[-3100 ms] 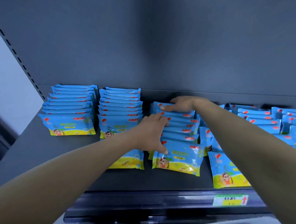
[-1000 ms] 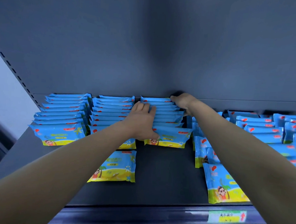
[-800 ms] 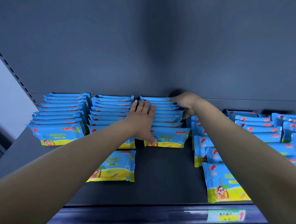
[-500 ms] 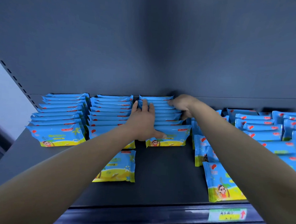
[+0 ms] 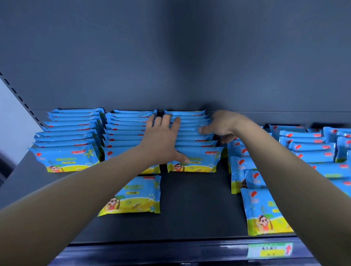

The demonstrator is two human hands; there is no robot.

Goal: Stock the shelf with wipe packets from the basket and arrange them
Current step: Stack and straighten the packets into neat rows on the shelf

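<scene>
Clearly left hand (image 5: pixel 160 139) fingers lie straight on packet row (image 5: pixel 197 160); right hand (image 5: pixel 223 125) fingers partly hidden, cannot tell.

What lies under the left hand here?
The left hand lies flat over the adjoining edges of the second row and third row of wipe packets, thumb on the front packet. The edges beneath its palm are hidden.

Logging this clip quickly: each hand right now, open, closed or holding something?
Left hand: open, fingers straight, pressing flat on the third row of packets.
Right hand: at that row's right side, fingers partly curled; grip cannot be told.
</scene>
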